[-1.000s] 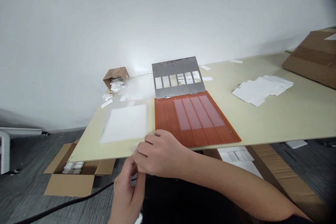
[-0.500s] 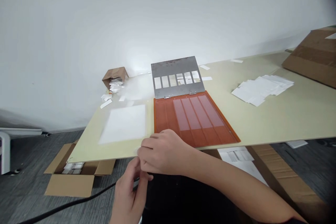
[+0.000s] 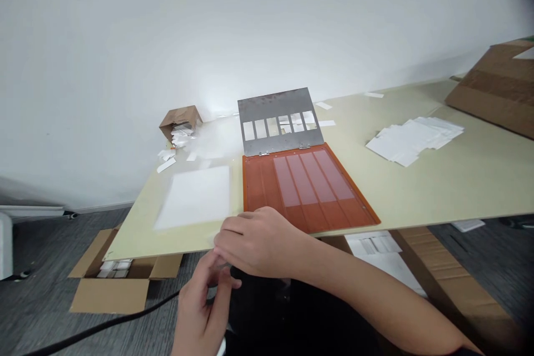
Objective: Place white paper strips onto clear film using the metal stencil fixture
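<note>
My right hand hovers at the near edge of the pale table, fingers curled together in a pinch. My left hand rises from below the table edge, its fingertips meeting those of the right hand; what they pinch between them is too small to make out. Just beyond lies an orange tray holding several translucent strips, with a grey metal plate with rectangular cut-outs hinged up at its far edge. A white sheet lies left of the tray.
A stack of white papers lies at right, and a cardboard box at far right. A small tipped box spills white slips at the back left. An open carton and a black cable are on the floor.
Both hands stayed at the table edge, working their fingertips together; the left hand dropped slightly lower. The view shifted a little.
</note>
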The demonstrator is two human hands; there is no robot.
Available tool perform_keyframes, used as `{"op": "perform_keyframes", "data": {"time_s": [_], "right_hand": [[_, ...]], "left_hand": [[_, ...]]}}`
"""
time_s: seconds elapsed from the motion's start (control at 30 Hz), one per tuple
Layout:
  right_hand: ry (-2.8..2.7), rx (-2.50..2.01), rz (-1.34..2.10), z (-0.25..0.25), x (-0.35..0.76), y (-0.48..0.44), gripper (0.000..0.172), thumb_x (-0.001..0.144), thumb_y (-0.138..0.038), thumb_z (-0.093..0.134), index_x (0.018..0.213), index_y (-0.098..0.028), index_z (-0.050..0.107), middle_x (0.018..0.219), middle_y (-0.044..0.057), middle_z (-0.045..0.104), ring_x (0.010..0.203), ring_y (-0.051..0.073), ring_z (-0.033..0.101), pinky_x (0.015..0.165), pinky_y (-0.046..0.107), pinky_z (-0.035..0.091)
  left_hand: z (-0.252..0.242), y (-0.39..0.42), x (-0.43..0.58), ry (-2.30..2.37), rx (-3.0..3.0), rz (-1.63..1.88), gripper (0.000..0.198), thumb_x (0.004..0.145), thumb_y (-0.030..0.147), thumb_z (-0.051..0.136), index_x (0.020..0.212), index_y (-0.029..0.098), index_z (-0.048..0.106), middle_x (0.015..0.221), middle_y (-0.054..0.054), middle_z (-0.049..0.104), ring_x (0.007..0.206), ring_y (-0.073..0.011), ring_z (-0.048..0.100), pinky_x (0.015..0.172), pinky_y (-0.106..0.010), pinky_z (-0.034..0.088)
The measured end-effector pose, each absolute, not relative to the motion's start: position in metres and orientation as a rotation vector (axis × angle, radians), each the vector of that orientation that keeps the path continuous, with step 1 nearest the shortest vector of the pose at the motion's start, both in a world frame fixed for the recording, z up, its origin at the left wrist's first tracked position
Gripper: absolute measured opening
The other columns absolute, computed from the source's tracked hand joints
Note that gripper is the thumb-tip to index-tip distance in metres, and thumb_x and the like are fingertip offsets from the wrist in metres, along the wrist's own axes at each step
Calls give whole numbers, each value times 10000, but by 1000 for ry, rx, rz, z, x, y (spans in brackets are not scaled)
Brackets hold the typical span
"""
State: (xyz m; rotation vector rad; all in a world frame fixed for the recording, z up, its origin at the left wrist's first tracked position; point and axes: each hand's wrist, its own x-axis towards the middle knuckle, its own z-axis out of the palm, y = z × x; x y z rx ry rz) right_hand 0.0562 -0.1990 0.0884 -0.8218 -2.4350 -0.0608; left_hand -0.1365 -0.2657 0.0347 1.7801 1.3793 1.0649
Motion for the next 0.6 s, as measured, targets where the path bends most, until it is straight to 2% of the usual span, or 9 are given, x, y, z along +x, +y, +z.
{"op": "perform_keyframes", "data": {"time_s": [0.1, 0.23, 0.43, 0.6], "right_hand": [[-2358, -781, -82, 85, 53, -202, 286, 1003, -290, 469, 806, -174, 641, 756, 5, 642, 603, 109, 533, 458, 284, 224], [-2359, -751, 2, 87, 55, -204, 402, 1046, -421, 405, 849, -177, 656, 804, 8, 673, 653, 108, 577, 486, 274, 251], [-2335, -793, 410, 92, 58, -203, 273, 1033, -305, 448, 943, -205, 686, 966, -14, 727, 801, 90, 632, 582, 234, 351], [-2263, -849, 266, 86, 50, -207, 280, 990, -281, 441, 845, -183, 660, 849, 0, 706, 706, 112, 596, 571, 259, 343]], "left_hand": [[37, -265, -138, 1367, 1799, 1059, 255, 993, 327, 542, 1224, 244, 610, 888, -18, 742, 691, -152, 728, 688, -252, 612], [38, -267, -137, 1357, 1793, 1080, 249, 983, 336, 559, 1196, 228, 630, 893, -34, 740, 727, -167, 730, 694, -263, 613], [35, -272, -136, 1354, 1719, 1190, 233, 984, 303, 564, 1202, 263, 636, 978, -22, 739, 633, -124, 711, 669, -250, 611], [36, -268, -140, 1291, 1805, 1113, 252, 992, 267, 549, 1233, 286, 622, 1006, -19, 749, 732, -134, 734, 702, -232, 615]]}}
